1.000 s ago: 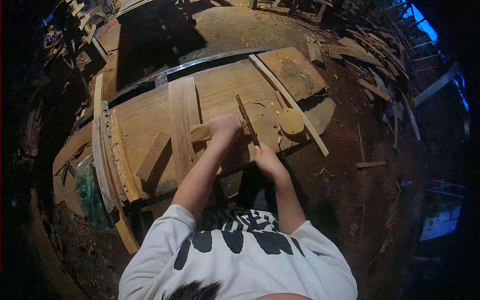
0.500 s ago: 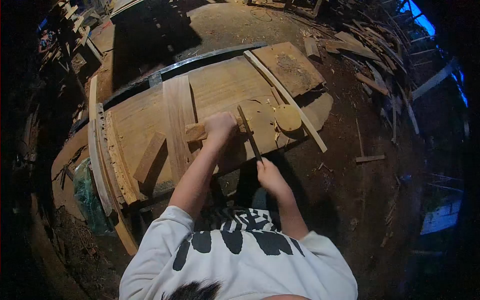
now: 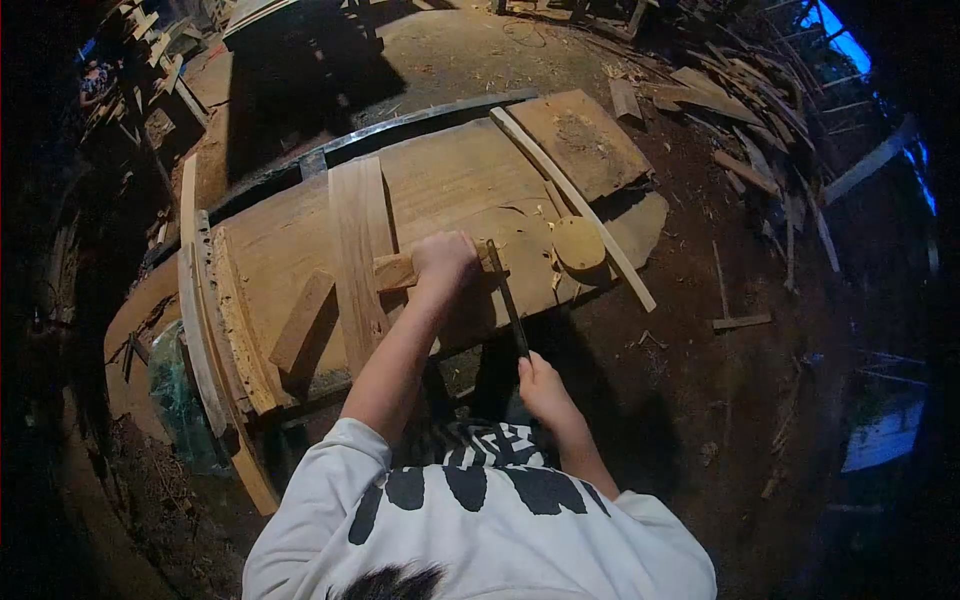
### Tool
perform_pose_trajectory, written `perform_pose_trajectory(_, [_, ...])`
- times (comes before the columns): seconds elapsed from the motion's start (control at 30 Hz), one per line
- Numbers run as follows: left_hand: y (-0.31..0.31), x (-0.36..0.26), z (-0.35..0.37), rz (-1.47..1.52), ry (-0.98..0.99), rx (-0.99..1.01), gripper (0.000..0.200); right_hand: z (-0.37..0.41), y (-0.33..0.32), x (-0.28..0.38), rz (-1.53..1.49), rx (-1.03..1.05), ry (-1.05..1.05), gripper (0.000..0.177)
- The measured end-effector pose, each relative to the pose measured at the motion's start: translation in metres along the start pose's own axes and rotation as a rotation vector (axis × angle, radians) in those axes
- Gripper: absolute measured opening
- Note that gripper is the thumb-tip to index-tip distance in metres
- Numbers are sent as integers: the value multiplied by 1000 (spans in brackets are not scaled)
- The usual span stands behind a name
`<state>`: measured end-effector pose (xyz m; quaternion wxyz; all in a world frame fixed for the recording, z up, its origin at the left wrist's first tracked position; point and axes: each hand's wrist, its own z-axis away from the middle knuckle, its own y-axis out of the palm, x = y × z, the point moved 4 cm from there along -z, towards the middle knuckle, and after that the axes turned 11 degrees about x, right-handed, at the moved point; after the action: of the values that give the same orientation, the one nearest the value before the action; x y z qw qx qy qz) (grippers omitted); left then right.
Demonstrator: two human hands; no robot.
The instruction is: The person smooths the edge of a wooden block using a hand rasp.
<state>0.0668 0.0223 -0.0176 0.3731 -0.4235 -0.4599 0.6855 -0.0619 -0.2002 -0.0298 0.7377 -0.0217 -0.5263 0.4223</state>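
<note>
My left hand (image 3: pixel 446 257) is closed over a short wooden block (image 3: pixel 394 271), pressing it down on the wide plank bench (image 3: pixel 440 180). The block's left end shows beside my fist, and a bit of its right end sticks out past the knuckles. In my right hand (image 3: pixel 545 388), below the bench's near edge, is the near end of a long, narrow dark tool (image 3: pixel 510 305). This tool points away from me and crosses the block near its right end, close beside my left hand. A pale board (image 3: pixel 356 245) lies across the bench just left of the block.
A round wooden disc (image 3: pixel 578 243) sits right of the tool, with shavings beside it. Past it lies a long pale strip (image 3: pixel 570 200). At left are a loose block (image 3: pixel 303 320) and several long strips (image 3: pixel 235 310). Scrap wood (image 3: pixel 750 110) is heaped at far right.
My right hand has drawn the dark tool back toward me, so its far tip now lies close to the block. My left hand stays on the block.
</note>
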Motion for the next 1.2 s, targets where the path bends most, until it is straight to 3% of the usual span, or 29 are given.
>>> perform_pose_trajectory(0.1, [-3, -2, 5, -26, 0, 26, 38, -13, -3, 5, -19, 0, -3, 27])
perform_pose_trajectory(0.23, [-4, -3, 6, -24, 8, 5, 37, -75, -12, 23, 37, -71, -204, 28])
perform_pose_trajectory(0.3, [-1, -1, 4, -21, 43, -23, 37, -107, -12, 31, 42, 44, -158, 28])
perform_pose_trajectory(0.37, [4, 0, -1, -26, 37, 1, 37, -114, -12, 35, 76, 30, -151, 28])
perform_pose_trajectory(0.67, [-3, 0, -1, 14, 17, 82, 41, 5, -11, 10, 29, 1, 15, 26])
perform_pose_trajectory(0.77, [-8, -3, 5, 16, 2, 143, 45, 2, -12, 8, 4, 37, 57, 27])
perform_pose_trajectory(0.9, [-7, -3, 7, 5, 6, 131, 47, -82, -11, 17, 90, -23, -161, 26])
perform_pose_trajectory(1.0, [-14, -5, 14, -10, 37, 75, 46, -116, -17, 42, 158, 43, -136, 26])
perform_pose_trajectory(1.1, [-6, -2, 9, 8, 41, 23, 47, -101, -17, 44, -7, 52, -165, 28])
perform_pose_trajectory(1.2, [1, 0, 2, 50, 34, -43, 46, -52, -9, 16, 91, -39, -113, 29])
